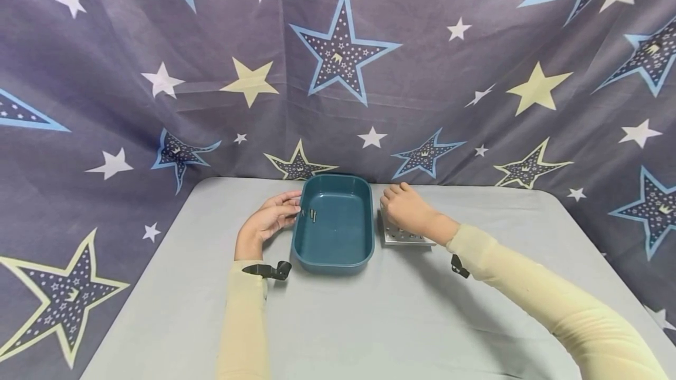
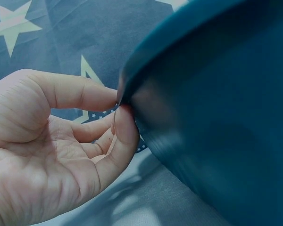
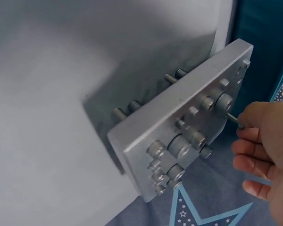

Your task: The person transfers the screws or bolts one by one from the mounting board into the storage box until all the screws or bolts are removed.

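Note:
My left hand (image 1: 268, 217) pinches the left rim of a deep teal plastic tray (image 1: 338, 236) between thumb and fingers. A few small screws (image 1: 313, 216) lie inside the tray near its left wall. Just right of the tray, my right hand (image 1: 411, 211) is over a thick silver metal block (image 3: 186, 101). In the right wrist view, its thumb and forefinger pinch a small thin screw (image 3: 235, 120), whose far end meets the block's face. Several socket-head bolts (image 3: 178, 145) of different sizes sit in that face, and threaded shanks (image 3: 135, 106) stick out behind it.
Both things stand towards the far edge of a table covered with pale grey cloth (image 1: 369, 321). Behind the table hangs a grey-purple curtain (image 1: 422, 87) with stars on it. A dark strap (image 1: 269, 270) is on the left wrist.

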`<action>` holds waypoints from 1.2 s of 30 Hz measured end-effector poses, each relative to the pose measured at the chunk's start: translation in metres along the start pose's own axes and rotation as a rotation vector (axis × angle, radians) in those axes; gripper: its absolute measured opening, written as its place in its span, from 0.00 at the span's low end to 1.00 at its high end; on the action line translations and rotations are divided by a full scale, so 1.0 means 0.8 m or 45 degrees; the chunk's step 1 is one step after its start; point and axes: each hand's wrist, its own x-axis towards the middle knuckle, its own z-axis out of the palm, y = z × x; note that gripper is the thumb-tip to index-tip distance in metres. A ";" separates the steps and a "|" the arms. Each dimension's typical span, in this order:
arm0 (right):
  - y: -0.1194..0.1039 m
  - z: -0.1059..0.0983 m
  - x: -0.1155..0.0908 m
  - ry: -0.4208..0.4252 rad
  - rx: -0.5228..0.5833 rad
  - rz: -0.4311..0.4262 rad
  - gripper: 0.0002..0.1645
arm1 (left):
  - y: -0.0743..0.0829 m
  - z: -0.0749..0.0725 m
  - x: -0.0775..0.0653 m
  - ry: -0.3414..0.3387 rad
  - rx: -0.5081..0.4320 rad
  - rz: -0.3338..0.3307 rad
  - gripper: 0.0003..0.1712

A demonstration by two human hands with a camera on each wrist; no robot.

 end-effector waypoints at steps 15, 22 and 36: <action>0.001 0.001 -0.003 0.054 0.129 0.093 0.10 | 0.000 0.000 0.001 0.011 0.008 0.000 0.35; 0.003 0.000 -0.002 0.057 0.209 0.163 0.11 | -0.001 -0.001 0.002 0.004 -0.014 0.000 0.35; 0.011 -0.015 0.008 0.085 0.320 0.276 0.07 | -0.002 -0.002 0.001 0.000 -0.024 0.004 0.35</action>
